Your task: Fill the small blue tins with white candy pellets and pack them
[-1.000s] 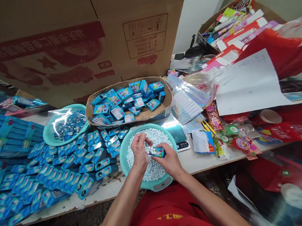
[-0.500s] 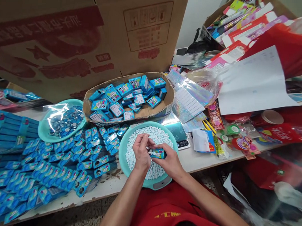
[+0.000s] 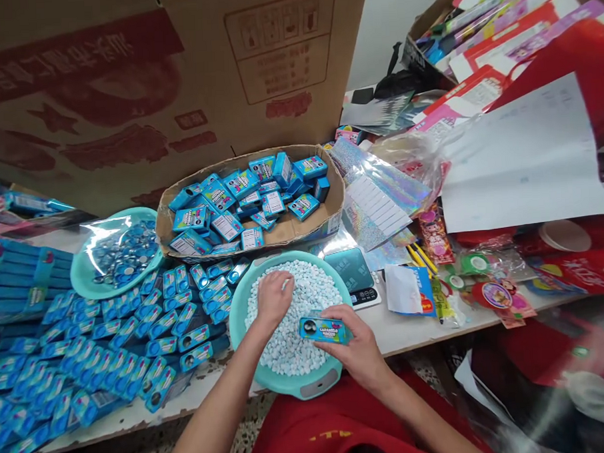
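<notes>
A blue candy box (image 3: 317,330) lies on its side in my right hand (image 3: 356,344), gripped between thumb and fingers, with a dark round opening at its left end. It is held above the turquoise bowl (image 3: 240,316), which is filled with small white candies (image 3: 290,354). Over the upper left part of those candies is my left hand (image 3: 274,300). Its fingers are curled together close to the candies, and what they hold, if anything, is hidden.
Many blue boxes (image 3: 107,355) crowd the table on the left. Behind them a second turquoise bowl (image 3: 81,263) holds shiny lids. A cut cardboard tray (image 3: 307,233) of blue boxes stands behind the candies. At right are a scale (image 3: 366,296), packaging and a white paper sheet (image 3: 520,170).
My hands have moved apart. The left went from beside the box's opening to the candies on the left; the right turned the box, showing its face and opening more fully.
</notes>
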